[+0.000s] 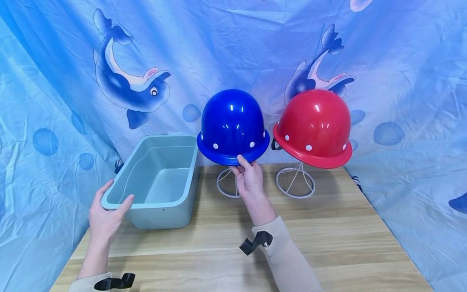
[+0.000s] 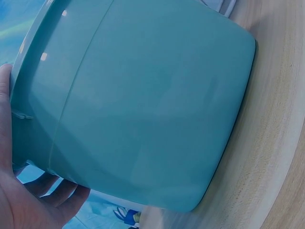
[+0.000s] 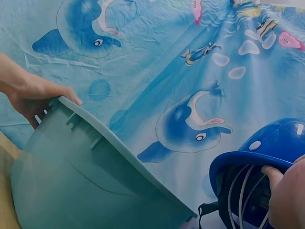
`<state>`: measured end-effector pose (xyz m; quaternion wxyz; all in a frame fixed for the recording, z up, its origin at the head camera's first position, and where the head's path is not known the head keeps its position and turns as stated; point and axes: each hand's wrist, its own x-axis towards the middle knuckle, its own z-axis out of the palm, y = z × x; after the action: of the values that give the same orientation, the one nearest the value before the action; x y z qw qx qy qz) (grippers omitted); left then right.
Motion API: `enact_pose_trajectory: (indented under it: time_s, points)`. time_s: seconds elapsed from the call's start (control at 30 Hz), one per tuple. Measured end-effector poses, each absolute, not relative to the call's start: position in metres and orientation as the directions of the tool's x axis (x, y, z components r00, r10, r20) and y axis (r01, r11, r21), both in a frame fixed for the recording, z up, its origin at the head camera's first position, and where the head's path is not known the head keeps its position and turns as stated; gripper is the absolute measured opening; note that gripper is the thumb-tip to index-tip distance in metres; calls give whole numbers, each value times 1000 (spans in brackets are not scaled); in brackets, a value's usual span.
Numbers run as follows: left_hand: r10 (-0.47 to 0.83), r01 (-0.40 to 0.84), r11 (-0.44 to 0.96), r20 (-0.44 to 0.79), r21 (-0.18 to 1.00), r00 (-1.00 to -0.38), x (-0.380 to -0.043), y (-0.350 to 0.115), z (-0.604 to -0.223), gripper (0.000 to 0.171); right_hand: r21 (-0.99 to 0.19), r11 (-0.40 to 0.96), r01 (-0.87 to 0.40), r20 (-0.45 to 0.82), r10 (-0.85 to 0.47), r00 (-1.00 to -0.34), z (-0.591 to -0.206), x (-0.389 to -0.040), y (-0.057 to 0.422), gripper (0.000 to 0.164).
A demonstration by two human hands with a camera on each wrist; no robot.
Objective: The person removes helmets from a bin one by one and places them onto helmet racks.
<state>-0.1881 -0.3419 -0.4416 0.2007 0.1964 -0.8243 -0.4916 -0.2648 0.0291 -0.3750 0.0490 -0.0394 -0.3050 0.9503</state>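
Observation:
My left hand grips the near-left corner of a grey-green plastic tub, thumb at the front rim and fingers along the left side. In the left wrist view, some of its fingers lie against the tub's outer wall. My right hand holds the front brim of a blue hard hat, thumb on top and the other fingers partly hidden beneath. White straps show inside the hat in the right wrist view. Below it stands a white wire stand; whether they touch is hidden.
A red hard hat sits tilted on another white wire stand to the right. Everything stands on a wood-grain table. Behind hangs a blue curtain printed with dolphins. The tub is right beside the blue hat, on its left.

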Motion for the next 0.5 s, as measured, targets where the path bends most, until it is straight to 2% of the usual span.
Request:
enact_pose_trajectory:
  time_s: [0.2,0.37,0.5]
  points:
    - [-522,-124,428,133,895,-842,-188,-344,-442,83,-581,-812,-50,-50,96,-994,-380,-265,29,42]
    - [-520,-120,421,131,899,-844,-188,-344,-444,83,-589,-808,-25,-68,81,-994,-387,-264,32,31]
    - [-517,-115,420,133,900,-845,-189,-343,-444,83,-608,-793,-22,-59,72,-996,-389,-264,34,37]
